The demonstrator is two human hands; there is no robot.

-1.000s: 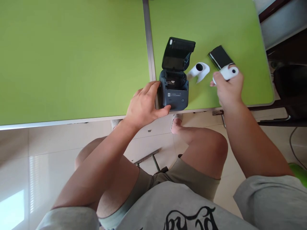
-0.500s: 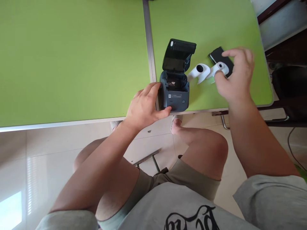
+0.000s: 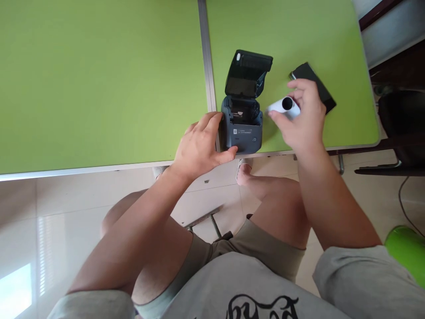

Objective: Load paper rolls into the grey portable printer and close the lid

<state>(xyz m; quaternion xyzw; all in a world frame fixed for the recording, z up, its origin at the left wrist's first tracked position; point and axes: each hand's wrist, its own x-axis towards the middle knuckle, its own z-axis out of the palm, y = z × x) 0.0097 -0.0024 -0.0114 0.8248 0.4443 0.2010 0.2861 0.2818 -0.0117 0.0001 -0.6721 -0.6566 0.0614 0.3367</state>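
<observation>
A dark grey label printer (image 3: 244, 137) stands at the table's front edge with its black lid (image 3: 249, 73) flipped up and its roll bay uncovered. My left hand (image 3: 202, 141) grips the printer, fingers along its left side and thumb at the front edge. To the printer's right, my right hand (image 3: 303, 110) is closed around a white paper roll (image 3: 277, 105), thumb on the near side and fingers beyond it. The roll's dark core hole faces up. Part of the roll is hidden by the hand, and a second roll cannot be made out.
A flat black rectangular object (image 3: 323, 91) lies on the green table (image 3: 133, 79) behind my right hand. A metal seam (image 3: 206, 57) divides the tabletop just left of the printer. A dark chair (image 3: 401, 115) stands off the right edge, with a green bin (image 3: 405, 248) on the floor.
My right hand has moved left and closed around a white roll. The two rolls seen apart before now show as one. My left hand and the printer have stayed put.
</observation>
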